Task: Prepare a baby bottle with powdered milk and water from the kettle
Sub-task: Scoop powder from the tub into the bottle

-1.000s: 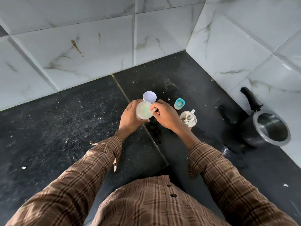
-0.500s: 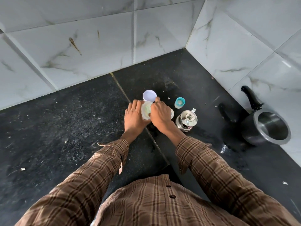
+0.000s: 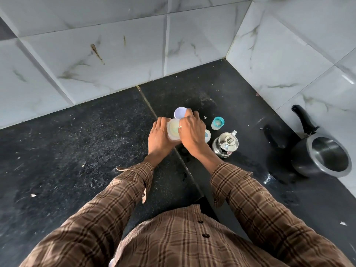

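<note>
1. Black stone worktop (image 3: 77,151), marble-tiled corner.
2. Left hand (image 3: 159,136) grips powder tub (image 3: 173,130); right hand (image 3: 192,130) pinches something over it, contents hidden.
3. Bottle (image 3: 207,136) mostly covered beside kettle (image 3: 225,144).
4. No legible labels.

A jar (image 3: 173,130) is held on the counter (image 3: 77,151) between the left hand (image 3: 159,136) and the right hand (image 3: 192,132). A lid (image 3: 180,112) is placed just behind it. To its right are set a bottle (image 3: 217,123) and, nearer, a kettle (image 3: 225,144), with a pot (image 3: 320,156) well apart against the right wall (image 3: 289,54).
</note>
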